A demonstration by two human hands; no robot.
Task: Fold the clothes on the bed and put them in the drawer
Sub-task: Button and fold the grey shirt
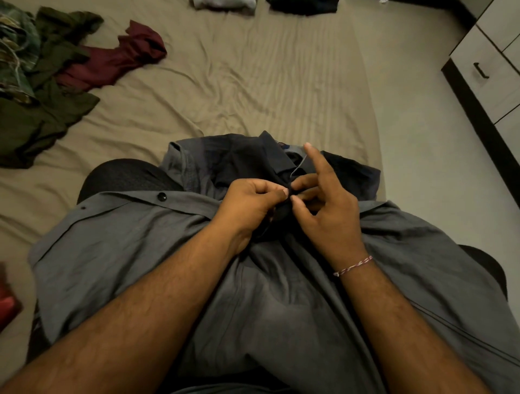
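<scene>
While the grey button-up shirt lies draped across the person's lap at the near edge of the bed, both hands meet at its front placket just below the collar. The left hand has its fingers curled, thumb and forefinger pinched together on the dark fabric. The right hand pinches the same spot from the other side with thumb and middle fingers, while its index finger sticks up, straight and apart from the rest. A twisted red-and-white thread bracelet circles the right wrist. One black button shows on the shirt's open edge toward nine o'clock of the hands.

At three o'clock of the scene, a white drawer unit with a dark handle and dark trim stands on the floor beside the bed; its drawers are closed, so I cannot tell what is inside.

The bed is covered in a rumpled tan sheet. At ten o'clock a loose pile lies on it: a maroon garment, an olive green garment overlapping it, and a patterned green cloth at the edge. At twelve o'clock sit a pale folded item and a dark folded item, side by side, partly cut off. Something red shows at eight o'clock.
</scene>
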